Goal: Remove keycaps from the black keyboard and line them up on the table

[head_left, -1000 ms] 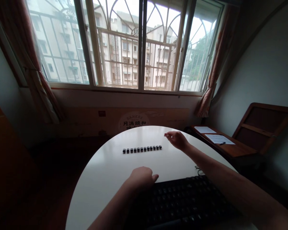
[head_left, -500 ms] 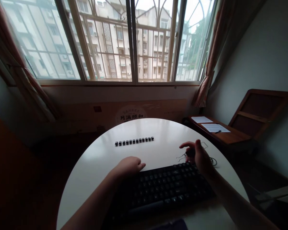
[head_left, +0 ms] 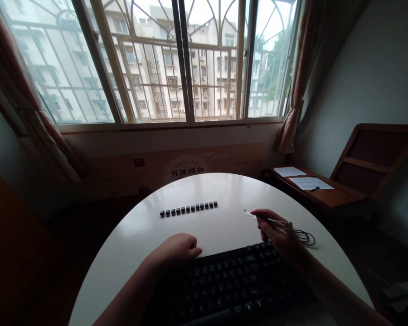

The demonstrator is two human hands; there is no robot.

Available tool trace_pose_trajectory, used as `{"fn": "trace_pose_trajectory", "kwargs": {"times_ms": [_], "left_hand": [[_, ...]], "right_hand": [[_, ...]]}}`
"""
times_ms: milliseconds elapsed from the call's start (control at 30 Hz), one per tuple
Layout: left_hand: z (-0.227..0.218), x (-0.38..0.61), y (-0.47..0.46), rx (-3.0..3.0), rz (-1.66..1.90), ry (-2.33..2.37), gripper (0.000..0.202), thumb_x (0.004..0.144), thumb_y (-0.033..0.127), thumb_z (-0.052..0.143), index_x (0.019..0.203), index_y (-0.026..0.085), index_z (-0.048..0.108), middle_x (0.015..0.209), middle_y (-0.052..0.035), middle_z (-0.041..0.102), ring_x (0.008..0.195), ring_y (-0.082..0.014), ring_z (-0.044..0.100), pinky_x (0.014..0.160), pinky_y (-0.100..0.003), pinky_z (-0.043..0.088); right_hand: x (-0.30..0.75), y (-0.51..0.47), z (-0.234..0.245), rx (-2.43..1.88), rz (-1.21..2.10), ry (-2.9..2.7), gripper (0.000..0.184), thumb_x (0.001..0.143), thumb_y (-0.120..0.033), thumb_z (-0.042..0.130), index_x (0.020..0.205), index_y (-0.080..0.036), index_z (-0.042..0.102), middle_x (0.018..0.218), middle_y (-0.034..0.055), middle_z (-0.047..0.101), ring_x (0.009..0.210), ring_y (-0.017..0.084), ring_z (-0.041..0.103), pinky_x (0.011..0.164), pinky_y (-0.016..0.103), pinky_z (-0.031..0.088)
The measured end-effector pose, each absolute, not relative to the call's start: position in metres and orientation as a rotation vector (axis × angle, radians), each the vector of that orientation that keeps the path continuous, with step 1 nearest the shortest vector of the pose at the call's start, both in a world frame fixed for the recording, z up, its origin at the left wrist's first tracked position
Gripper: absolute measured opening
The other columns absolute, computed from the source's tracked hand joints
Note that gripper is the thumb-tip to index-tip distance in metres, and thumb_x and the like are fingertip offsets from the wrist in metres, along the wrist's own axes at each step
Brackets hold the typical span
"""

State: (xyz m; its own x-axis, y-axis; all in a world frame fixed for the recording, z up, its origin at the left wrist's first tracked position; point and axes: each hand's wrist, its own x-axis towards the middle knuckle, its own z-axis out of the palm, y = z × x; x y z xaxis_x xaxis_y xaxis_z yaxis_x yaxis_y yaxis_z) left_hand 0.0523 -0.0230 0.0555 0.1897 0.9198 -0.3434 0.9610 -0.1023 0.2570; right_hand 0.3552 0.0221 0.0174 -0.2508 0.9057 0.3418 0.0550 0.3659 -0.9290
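Note:
A black keyboard (head_left: 234, 280) lies at the near side of the white round table (head_left: 129, 240). My left hand (head_left: 180, 245) rests in a loose fist at its far left corner, the thumb beside the back edge; the inside of the fist is hidden. Above the keyboard's far right corner, my right hand (head_left: 275, 231) is closed on a wire keycap puller (head_left: 262, 218) with a dark handle. Its thin wires stick out on both sides of the fingers. Farther back on the table stands a row of several small black keycaps (head_left: 188, 208).
A coiled dark cable (head_left: 306, 237) lies right of my right hand. Beyond the table on the right, a wooden chair or bench (head_left: 347, 190) carries papers (head_left: 311, 183) and a pen (head_left: 315, 189). A barred window (head_left: 187, 68) with curtains (head_left: 294, 117) fills the back.
My right hand has turned over and lowered, its fingers closing round the puller, whose tip now points left. The left hand stays by the keyboard corner. The view has shifted slightly.

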Motion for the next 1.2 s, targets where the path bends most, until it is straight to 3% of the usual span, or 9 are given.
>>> {"fn": "trace_pose_trajectory", "kwargs": {"times_ms": [200,467,800,1200], "left_hand": [[0.051,0.047,-0.02,2.088,-0.124,1.782,0.036,0.085,0.05,0.046,0.078,0.02,0.065,0.085,-0.0069,0.067,0.075,-0.0226,0.059,0.06,-0.03,0.038],[0.041,0.04,-0.013,2.097,-0.083,1.796,0.034,0.083,0.05,0.047,0.078,0.021,0.064,0.088,-0.0063,0.067,0.079,-0.0245,0.06,0.06,-0.03,0.039],[0.043,0.041,-0.014,2.083,-0.077,1.785,0.037,0.083,0.051,0.047,0.083,0.02,0.067,0.091,-0.0074,0.068,0.079,-0.0238,0.06,0.062,-0.029,0.039],[0.048,0.044,-0.016,2.081,-0.107,1.764,0.04,0.086,0.052,0.045,0.081,0.019,0.067,0.086,-0.008,0.067,0.075,-0.0227,0.058,0.063,-0.03,0.039]], "right_hand": [[0.352,0.025,0.013,-0.863,1.049,-1.569,0.036,0.09,-0.049,0.058,0.112,-0.022,0.067,0.069,-0.0004,0.053,0.055,0.012,0.048,0.047,0.023,0.045],[0.348,0.024,0.011,-0.833,1.065,-1.529,0.04,0.086,-0.051,0.062,0.111,-0.02,0.068,0.081,0.0034,0.058,0.059,0.012,0.048,0.048,0.024,0.044],[0.351,0.03,0.008,-0.819,1.099,-1.557,0.042,0.088,-0.054,0.056,0.111,-0.02,0.066,0.067,-0.0013,0.046,0.053,0.011,0.045,0.043,0.022,0.043],[0.355,0.03,0.006,-0.8,1.134,-1.551,0.037,0.091,-0.049,0.054,0.109,-0.019,0.064,0.062,-0.0044,0.042,0.05,0.01,0.041,0.043,0.021,0.042]]}}
